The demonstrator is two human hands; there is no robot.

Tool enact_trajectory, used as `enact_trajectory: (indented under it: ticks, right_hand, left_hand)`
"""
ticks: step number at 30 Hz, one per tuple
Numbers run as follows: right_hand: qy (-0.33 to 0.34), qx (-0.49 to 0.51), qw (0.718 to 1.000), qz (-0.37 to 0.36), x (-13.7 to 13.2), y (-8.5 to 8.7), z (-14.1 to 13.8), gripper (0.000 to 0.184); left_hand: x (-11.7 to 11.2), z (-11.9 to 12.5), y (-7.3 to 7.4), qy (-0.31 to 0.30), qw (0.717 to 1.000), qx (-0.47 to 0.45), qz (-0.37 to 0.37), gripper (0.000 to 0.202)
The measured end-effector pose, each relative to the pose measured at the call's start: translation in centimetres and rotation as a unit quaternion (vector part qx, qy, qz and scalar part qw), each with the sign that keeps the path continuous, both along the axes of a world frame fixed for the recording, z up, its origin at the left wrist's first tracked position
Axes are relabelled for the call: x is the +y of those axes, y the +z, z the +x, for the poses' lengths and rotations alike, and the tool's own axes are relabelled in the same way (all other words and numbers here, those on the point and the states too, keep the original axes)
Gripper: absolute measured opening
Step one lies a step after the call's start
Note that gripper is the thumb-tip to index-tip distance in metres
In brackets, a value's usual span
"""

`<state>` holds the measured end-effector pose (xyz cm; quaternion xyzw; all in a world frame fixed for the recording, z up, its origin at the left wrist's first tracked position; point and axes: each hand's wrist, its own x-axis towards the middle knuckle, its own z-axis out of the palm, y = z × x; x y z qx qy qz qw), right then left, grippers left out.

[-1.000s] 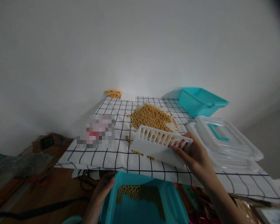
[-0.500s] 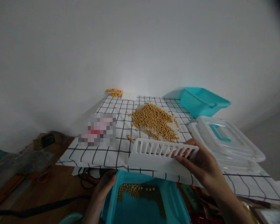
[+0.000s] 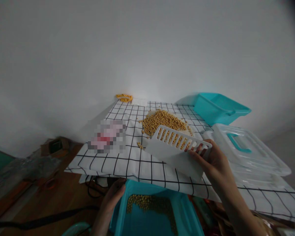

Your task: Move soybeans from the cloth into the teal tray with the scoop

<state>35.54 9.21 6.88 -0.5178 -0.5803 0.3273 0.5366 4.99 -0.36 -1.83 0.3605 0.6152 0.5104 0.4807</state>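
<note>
My right hand grips the right end of a white slotted plastic board, thumb on the near face and fingers behind the slots. The board is tilted above the table's near side, its left end raised in front of a heap of tan, round soybeans. With my left hand I hold the left rim of a teal bin just below the table edge. Inside it, soybeans lie along the far side, partly in shadow. A few loose beans are left of the heap.
A white cloth with black grid lines covers the table. At the back right stands another teal bin, with clear lids stacked before it. A blurred-out pink item lies left. Yellow cloth-like stuff rests at the back.
My right hand has raised the slotted board and moved it toward the heap, tilting it more. My left hand stays on the bin rim. The whole view has shifted slightly.
</note>
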Motion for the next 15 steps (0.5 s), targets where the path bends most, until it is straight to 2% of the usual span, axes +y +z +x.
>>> enact_trajectory:
  ticks: [5,10,15]
  right_hand:
    - [-0.014,0.019,1.0,-0.002,0.2,0.4,-0.2,0.028]
    - [-0.016,0.01,1.0,0.01,0.2,0.5,-0.7,0.027]
    - [-0.016,-0.012,1.0,-0.006,-0.1,0.6,-1.3,0.027]
  left_hand:
    - [0.4,-0.4,-0.7,-0.004,1.0,-0.014,-0.001,0.016]
    - [-0.2,-0.7,0.0,-0.05,0.997,-0.032,0.04,0.012]
    - [-0.4,-0.7,0.4,-0.037,0.998,-0.036,0.033,0.012]
